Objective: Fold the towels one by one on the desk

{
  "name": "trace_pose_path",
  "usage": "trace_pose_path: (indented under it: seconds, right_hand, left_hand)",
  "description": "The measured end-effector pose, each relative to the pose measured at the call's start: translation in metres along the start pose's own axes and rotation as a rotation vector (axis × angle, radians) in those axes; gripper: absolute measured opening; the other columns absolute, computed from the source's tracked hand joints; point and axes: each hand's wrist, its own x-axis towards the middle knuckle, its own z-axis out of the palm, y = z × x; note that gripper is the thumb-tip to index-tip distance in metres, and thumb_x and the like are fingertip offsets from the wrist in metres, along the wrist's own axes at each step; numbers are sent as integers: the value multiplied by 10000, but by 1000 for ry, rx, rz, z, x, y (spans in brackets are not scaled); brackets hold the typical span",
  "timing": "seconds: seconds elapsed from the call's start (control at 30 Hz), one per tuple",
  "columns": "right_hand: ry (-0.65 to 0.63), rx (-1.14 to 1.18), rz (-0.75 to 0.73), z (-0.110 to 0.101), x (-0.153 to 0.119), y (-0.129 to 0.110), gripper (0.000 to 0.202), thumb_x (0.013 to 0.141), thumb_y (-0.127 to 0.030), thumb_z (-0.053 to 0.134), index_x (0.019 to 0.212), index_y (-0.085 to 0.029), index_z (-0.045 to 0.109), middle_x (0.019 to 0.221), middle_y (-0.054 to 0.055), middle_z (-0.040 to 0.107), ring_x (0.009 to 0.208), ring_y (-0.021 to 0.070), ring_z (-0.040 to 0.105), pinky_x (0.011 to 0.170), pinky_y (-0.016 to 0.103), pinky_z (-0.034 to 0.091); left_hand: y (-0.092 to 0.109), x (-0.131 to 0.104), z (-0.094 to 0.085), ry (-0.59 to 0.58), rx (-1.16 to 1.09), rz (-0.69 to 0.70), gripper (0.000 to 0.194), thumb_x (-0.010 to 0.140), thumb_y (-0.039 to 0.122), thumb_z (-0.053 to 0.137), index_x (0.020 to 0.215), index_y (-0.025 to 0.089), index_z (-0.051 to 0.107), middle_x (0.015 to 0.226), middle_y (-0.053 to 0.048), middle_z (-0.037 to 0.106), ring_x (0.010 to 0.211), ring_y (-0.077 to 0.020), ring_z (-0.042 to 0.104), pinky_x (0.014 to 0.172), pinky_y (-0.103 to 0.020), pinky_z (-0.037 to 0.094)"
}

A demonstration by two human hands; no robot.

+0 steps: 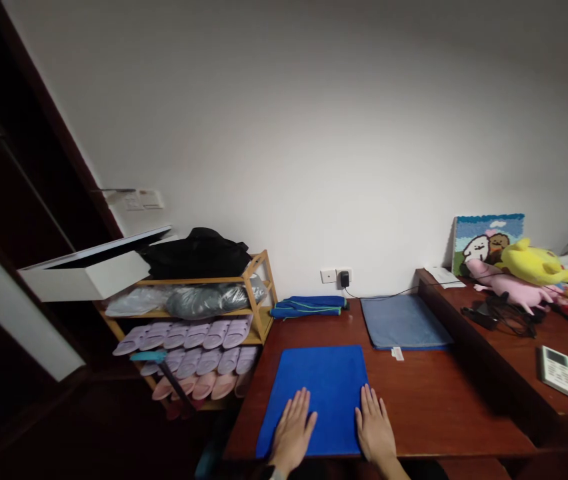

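A bright blue cloth (328, 380) lies flat on the reddish-brown table in front of me, its near edge along the table's front edge. My left hand (294, 427) rests flat on the cloth's lower left part, fingers stretched forward. Over the cloth's right edge lies my right hand (375, 423), also flat, with its fingers extended. Neither hand grips anything. Behind and to the right is a grey-blue cloth (404, 321) with a white tag (397, 354) at its near edge. A folded blue bundle with green edging (309, 306) sits at the back left.
The table (439, 413) meets a higher brown surface (504, 360) on the right, bearing plush toys (539, 263), cables and a white calculator-like device (558, 370). A wooden rack of slippers (263, 320) stands left. A black plug (345, 279) sits in the wall socket.
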Motion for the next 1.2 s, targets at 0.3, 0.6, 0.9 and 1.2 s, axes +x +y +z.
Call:
trace_pose_path:
  seconds: [0.3, 0.6, 0.9, 1.2]
  right_hand:
    - [-43, -6, 35, -10, -3, -1, 685, 1012, -456, 165, 1595, -100, 226, 1671, 45, 197, 1555, 225, 171, 1275, 437, 167]
    - [62, 4, -57, 15, -37, 13, 649, 1031, -485, 191, 1582, -167, 319, 1664, 20, 220, 1548, 245, 199, 1279, 468, 186]
    - [84, 27, -102, 18, -35, 15, 603, 1033, -461, 245, 1560, -197, 370, 1651, 33, 234, 1543, 264, 201, 1276, 502, 198]
    - [64, 0, -78, 21, -34, 17, 659, 1032, -507, 194, 1563, -149, 350, 1648, 43, 229, 1541, 262, 203, 1279, 486, 198]
  left_hand:
    - [-68, -33, 8, 90, 89, -150, 644, 1056, 506, 237, 1624, 215, 156, 1685, -53, 228, 1552, -221, 195, 1265, -463, 245]
    - [-69, -28, 2, 104, 134, -114, 672, 1038, 559, 280, 1615, 226, 190, 1667, -49, 272, 1540, -252, 238, 1264, -490, 253]
    - [105, -1, 1, 82, -51, 321, 631, 1071, 454, 240, 1615, 283, -30, 1690, -6, 154, 1543, -235, 243, 1255, -454, 311]
    - [72, -14, 21, 51, -57, 179, 644, 1060, 515, 250, 1617, 287, 21, 1686, -7, 172, 1546, -246, 229, 1270, -484, 277]
